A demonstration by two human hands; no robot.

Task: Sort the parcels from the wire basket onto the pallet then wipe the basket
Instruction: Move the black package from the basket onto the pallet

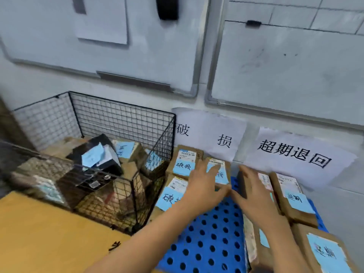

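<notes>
Nearest the camera, two bare forearms reach out over the blue perforated pallet (206, 229), whose middle strip lies bare between two groups of parcels. A tan tabletop (39, 233) runs up to the pallet's left edge. Brown parcels with blue notes (327, 251) line the pallet's right edge.

Farther out, the left hand (204, 182) lies with straight, spread fingers on top of a blue-noted parcel (218, 170), gripping nothing. The right hand (254, 192) also rests flat, fingers extended, on a dark-sided parcel (241, 180). A narrow blue gap separates those two parcels.

To the left, the wire basket (122, 119) stands just beside the left parcel group (183, 160), with a black box (98, 160) and brown parcels piled inside. Behind, two paper signs (295, 154) lean on the wall under whiteboards (285, 66).
</notes>
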